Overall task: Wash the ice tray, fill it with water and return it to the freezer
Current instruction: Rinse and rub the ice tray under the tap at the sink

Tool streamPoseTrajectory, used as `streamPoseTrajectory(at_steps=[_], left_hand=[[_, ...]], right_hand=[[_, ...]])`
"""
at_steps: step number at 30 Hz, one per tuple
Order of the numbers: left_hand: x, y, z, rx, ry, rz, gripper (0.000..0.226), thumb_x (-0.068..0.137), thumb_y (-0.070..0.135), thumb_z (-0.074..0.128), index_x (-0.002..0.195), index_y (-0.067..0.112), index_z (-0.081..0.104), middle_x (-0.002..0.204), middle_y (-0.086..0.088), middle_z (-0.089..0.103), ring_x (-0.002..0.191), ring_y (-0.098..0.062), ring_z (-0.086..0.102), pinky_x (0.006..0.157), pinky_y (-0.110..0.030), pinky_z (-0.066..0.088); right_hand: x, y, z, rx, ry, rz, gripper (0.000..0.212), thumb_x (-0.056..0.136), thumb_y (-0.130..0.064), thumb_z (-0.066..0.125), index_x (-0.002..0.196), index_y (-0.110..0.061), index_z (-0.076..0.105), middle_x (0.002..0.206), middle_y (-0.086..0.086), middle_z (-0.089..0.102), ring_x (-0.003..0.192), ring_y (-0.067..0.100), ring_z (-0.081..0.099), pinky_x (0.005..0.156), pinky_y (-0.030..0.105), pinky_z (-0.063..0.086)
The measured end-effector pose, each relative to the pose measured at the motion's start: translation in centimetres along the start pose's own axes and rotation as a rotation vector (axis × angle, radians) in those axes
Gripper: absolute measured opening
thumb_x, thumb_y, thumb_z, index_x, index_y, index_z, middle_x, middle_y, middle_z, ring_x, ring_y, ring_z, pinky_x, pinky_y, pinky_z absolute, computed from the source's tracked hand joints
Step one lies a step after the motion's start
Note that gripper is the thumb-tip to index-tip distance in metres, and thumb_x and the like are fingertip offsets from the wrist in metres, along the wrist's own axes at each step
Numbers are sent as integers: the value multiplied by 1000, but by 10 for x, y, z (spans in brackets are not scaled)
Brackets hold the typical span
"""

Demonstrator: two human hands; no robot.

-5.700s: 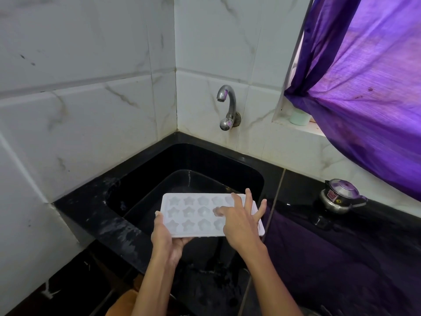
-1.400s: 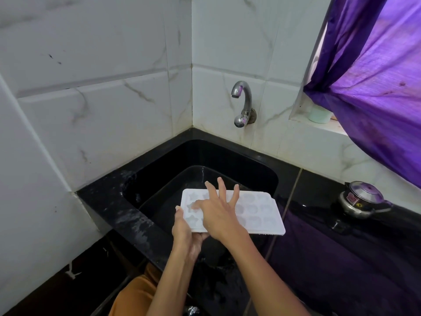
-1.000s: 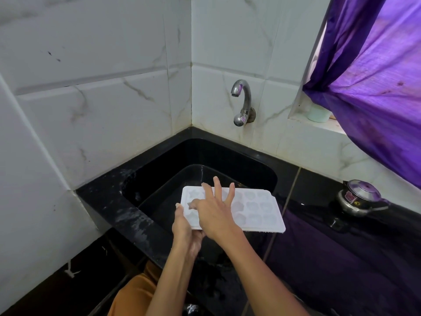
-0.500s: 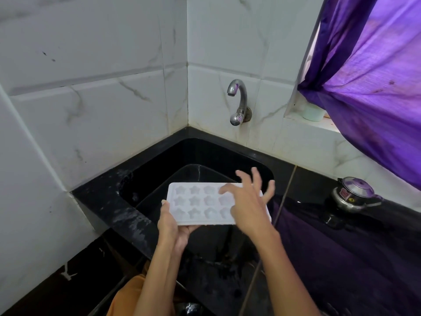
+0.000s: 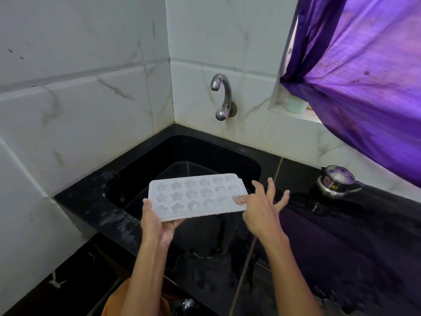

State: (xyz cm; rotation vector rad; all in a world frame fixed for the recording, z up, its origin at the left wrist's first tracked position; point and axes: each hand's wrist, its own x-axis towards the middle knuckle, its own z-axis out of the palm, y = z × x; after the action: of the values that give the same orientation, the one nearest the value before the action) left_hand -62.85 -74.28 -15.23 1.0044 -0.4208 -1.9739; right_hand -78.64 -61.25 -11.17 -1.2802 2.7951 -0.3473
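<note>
White ice tray point(image 5: 197, 197) gripped by left hand point(image 5: 157, 222); right hand point(image 5: 262, 208) splayed, fingertip touching.

The ice tray point(image 5: 197, 197) was a white rectangle with three rows of shallow moulds, stars toward its 9 o'clock end and rounder shapes toward 3 o'clock. It was held roughly level above the black sink point(image 5: 230, 153), cavities facing up, its 3 o'clock end a little higher. The tap point(image 5: 222, 96) stood on the wall at 12 o'clock, no water running.
</note>
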Motion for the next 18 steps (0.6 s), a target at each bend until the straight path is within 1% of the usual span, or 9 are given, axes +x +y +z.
streamPoseTrajectory(at_steps=[2, 6, 9, 12, 15, 18], left_hand=[[0, 0, -1, 3, 5, 4, 39, 101, 47, 32, 114, 16, 52, 107, -12, 66, 95, -33, 64, 64, -53, 52], [2, 0, -3, 21, 5, -8, 42, 101, 48, 32, 116, 15, 53, 108, -12, 66, 97, -34, 64, 66, -53, 53], [3, -2, -2, 9, -7, -31, 46, 101, 49, 30, 120, 14, 53, 111, -13, 66, 98, -35, 64, 66, -53, 53], [3, -2, -2, -12, -3, -26, 47, 100, 49, 31, 122, 14, 52, 111, -14, 66, 99, -35, 64, 67, -54, 53], [3, 0, -1, -2, 6, -15, 47, 100, 49, 32, 123, 13, 53, 111, -14, 66, 99, -35, 64, 69, -55, 54], [1, -1, -2, 13, 10, -17, 45, 101, 48, 32, 121, 14, 52, 109, -13, 66, 97, -34, 64, 67, -53, 54]], right_hand=[[-2, 0, 1, -13, -6, -1, 66, 81, 8, 52, 120, -45, 61, 158, 7, 18, 146, 34, -16, 107, 66, -18], [-4, 0, -2, -11, -6, 33, 58, 82, 7, 53, 107, -43, 66, 153, 5, 25, 146, 35, -14, 107, 66, -16], [-4, -1, -2, -21, 6, 64, 55, 81, 6, 53, 108, -41, 66, 155, 6, 22, 146, 35, -15, 108, 67, -15], [-5, -5, -1, -26, 13, 54, 60, 80, 8, 53, 112, -41, 65, 157, 7, 17, 146, 35, -17, 107, 66, -17], [-6, -7, -1, -43, -1, 42, 53, 78, 10, 53, 103, -34, 69, 154, 6, 23, 146, 36, -15, 108, 67, -15], [-6, -6, -2, -37, -9, 73, 48, 83, 4, 55, 105, -36, 69, 151, 5, 26, 146, 36, -14, 108, 68, -14]])
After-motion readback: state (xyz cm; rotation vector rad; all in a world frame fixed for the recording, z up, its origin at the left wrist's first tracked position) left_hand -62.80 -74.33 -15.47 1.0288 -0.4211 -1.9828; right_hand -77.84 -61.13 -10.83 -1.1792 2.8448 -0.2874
